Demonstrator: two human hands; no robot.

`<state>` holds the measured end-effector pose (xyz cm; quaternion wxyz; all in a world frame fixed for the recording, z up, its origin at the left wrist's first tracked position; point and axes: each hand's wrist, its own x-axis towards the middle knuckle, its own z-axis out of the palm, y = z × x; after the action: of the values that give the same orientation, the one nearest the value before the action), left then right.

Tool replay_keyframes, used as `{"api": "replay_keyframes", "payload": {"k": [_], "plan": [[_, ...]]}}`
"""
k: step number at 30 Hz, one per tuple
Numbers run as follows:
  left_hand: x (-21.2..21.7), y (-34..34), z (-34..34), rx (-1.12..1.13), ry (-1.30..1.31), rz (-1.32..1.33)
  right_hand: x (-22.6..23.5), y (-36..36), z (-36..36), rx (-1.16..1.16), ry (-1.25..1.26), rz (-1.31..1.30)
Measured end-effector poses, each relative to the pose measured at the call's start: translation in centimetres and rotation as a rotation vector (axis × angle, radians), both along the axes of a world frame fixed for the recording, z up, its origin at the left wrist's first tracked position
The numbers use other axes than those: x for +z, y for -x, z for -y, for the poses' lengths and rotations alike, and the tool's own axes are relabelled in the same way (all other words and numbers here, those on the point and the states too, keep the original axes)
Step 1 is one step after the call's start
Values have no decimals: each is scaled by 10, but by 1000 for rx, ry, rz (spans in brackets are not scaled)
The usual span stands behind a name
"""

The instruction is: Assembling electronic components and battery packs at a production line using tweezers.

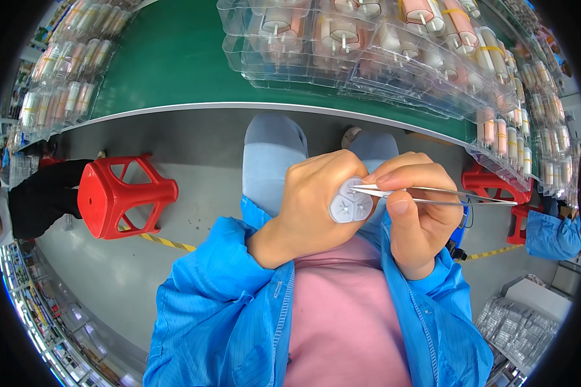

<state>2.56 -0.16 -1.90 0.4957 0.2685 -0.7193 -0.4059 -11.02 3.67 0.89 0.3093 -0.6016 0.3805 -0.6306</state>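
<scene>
Above my lap, my left hand [316,203] is closed round a pale grey-white plastic piece with three round lobes [346,209]. Its lobed end faces up, and small pin-like centres show in the lobes. The rest of it is hidden inside the fist. In my right hand [419,222] is a pair of metal tweezers [379,192], pinched between thumb and fingers. The tweezer tips point left and reach the upper lobe. Whether they grip anything there is too small to tell. The two hands are close together, with the right fingers next to the left knuckles.
Ahead is a green table [168,64] with a pale front edge. Stacked clear plastic trays [290,71] hold pink and white tubes, some with yellow bands. More tubes [58,100] stand at the far left. A red stool [119,197] is on the floor at left, near another person's leg [51,193].
</scene>
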Motion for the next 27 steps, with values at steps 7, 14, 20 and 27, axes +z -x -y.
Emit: {"api": "replay_keyframes", "payload": {"k": [7,14,20,27], "plan": [[2,2,1,50,46,26,0,-1,0,-4,0,5],[3,2,0,58,59,46,-2,-2,-2,-14,-9,46],[5,1,1,52,74,56,-3,-2,-2,-3,3,51],[5,2,0,39,61,60,-6,-1,-3,2,19,99]]}}
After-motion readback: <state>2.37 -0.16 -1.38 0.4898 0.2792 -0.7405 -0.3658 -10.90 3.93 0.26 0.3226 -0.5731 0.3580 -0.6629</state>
